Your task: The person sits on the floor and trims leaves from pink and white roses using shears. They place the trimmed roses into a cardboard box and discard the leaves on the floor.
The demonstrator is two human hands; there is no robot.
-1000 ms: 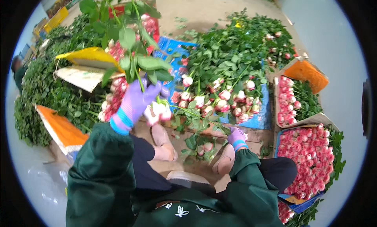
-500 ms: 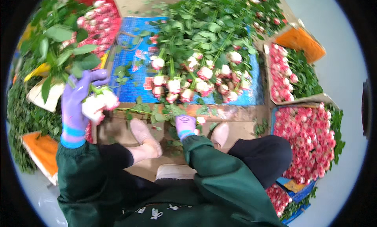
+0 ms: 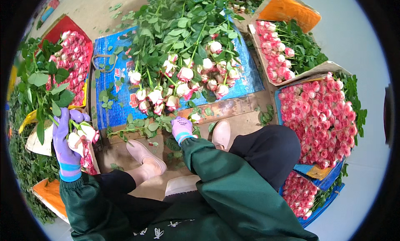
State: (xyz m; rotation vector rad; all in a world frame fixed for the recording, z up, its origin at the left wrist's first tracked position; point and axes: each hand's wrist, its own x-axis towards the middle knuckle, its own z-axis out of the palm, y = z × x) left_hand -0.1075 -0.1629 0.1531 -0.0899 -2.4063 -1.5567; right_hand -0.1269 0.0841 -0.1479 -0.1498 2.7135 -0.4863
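My left hand [image 3: 67, 141], in a purple glove, grips leafy rose stems [image 3: 56, 95], with white pink-edged blooms [image 3: 81, 139] by its fingers at the lower left. My right hand [image 3: 181, 129], in a lilac glove, is closed at the front of the blue sheet [image 3: 109, 107], on a stem [image 3: 153, 126] lying across the board's edge; its grip is partly hidden. Just beyond it a loose pile of long-stemmed white and pink roses [image 3: 183, 76] lies on the sheet, heads toward me.
Packed pink rose bundles in wrappers [image 3: 314, 124] line the right, with an orange flap [image 3: 283, 12] above. A red-wrapped bundle [image 3: 71, 70], greenery [image 3: 25, 174] and another orange flap [image 3: 48, 193] are on the left. My slippers [image 3: 221, 134] rest on the littered floor.
My left hand has moved left and down with its roses. My right hand has shifted left. The view has swung, bringing the blue sheet and rose pile toward the middle.
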